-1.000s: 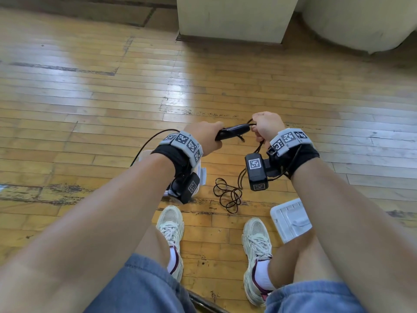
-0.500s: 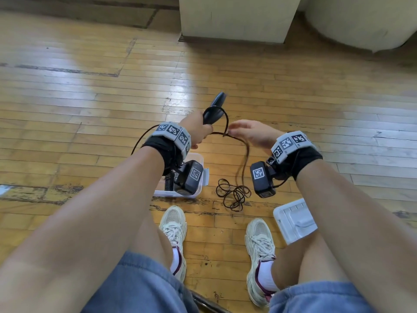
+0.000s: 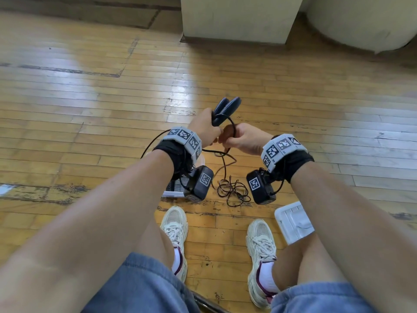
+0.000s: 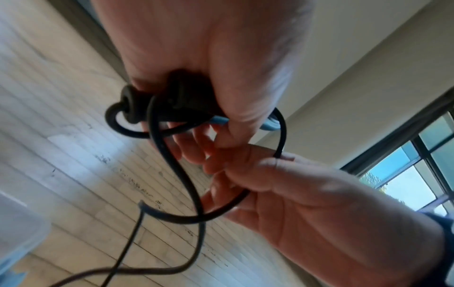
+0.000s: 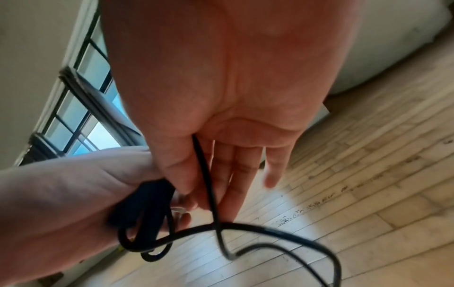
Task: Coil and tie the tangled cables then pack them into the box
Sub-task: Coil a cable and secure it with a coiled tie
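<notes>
My left hand (image 3: 204,129) grips two dark blue end pieces (image 3: 226,107) of a black cable (image 3: 233,126), which point up and away from me. Close beside it, my right hand (image 3: 242,141) holds a loop of that cable between thumb and fingers. The right wrist view shows the cable (image 5: 206,174) running down from the thumb's base across nearly straight fingers. The left wrist view shows the left hand (image 4: 221,77) wrapped round the dark ends (image 4: 181,97). The rest of the cable hangs to a tangle (image 3: 234,188) on the floor. A clear box (image 3: 171,193) sits under my left wrist, mostly hidden.
A white lid (image 3: 293,222) lies on the wooden floor by my right knee. My two shoes (image 3: 176,227) stand just behind the tangle. A pale pillar base (image 3: 237,23) and a rounded white object (image 3: 361,23) stand at the back.
The end pieces went from lying level between my hands to pointing up in the left hand. My right hand let go of them, took the cable and brought a loop to the left hand.
</notes>
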Demonstrator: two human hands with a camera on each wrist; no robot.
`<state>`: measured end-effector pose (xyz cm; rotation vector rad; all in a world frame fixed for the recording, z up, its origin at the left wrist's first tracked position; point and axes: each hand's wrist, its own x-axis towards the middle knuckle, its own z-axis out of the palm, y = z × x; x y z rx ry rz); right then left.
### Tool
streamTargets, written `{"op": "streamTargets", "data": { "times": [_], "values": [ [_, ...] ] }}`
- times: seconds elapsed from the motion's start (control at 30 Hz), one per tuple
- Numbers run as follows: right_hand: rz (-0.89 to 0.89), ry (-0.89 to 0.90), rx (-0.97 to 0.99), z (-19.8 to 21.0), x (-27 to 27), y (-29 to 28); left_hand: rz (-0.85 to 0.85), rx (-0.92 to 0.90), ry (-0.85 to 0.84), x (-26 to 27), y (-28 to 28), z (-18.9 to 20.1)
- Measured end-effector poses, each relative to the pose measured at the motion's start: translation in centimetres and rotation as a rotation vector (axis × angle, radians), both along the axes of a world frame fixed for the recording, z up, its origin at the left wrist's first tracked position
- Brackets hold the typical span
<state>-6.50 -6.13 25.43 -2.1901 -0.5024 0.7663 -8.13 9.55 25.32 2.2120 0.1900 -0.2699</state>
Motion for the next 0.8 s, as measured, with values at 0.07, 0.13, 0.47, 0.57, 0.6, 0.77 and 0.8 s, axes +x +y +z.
{"op": "streamTargets", "data": {
  "times": [0.07, 0.13, 0.47, 0.57, 0.6, 0.77, 0.8],
  "values": [
    [-0.006, 0.106, 0.035, 0.0, -0.2, 0.1, 0.038, -0.062, 0.018, 0.1, 0.3, 0.2],
    [0.005, 0.129, 0.01, -0.7, 0.1, 0.0, 0.085, -0.163, 0.055, 0.2, 0.5, 0.3],
    [-0.137, 0.331, 0.384, -1.0, 0.0, 0.2, 0.259, -0.952, 0.1, 0.1, 0.3, 1.7],
    [-0.202, 0.43, 0.389, -0.6, 0.2, -0.3, 0.245, -1.067, 0.174, 0.4, 1.1, 2.1],
    [-0.214, 0.431, 0.391, -0.5, 0.3, -0.4, 0.271, -1.108, 0.193, 0.5, 1.2, 2.2],
    [-0.282, 0.396, 0.379, -0.1, 0.5, -0.5, 0.557, -1.226, 0.202, 1.1, 1.1, 2.2],
    [-0.298, 0.379, 0.37, -0.2, 0.6, -0.6, 0.605, -1.228, 0.187, 1.2, 1.1, 2.1]
  ]
}}
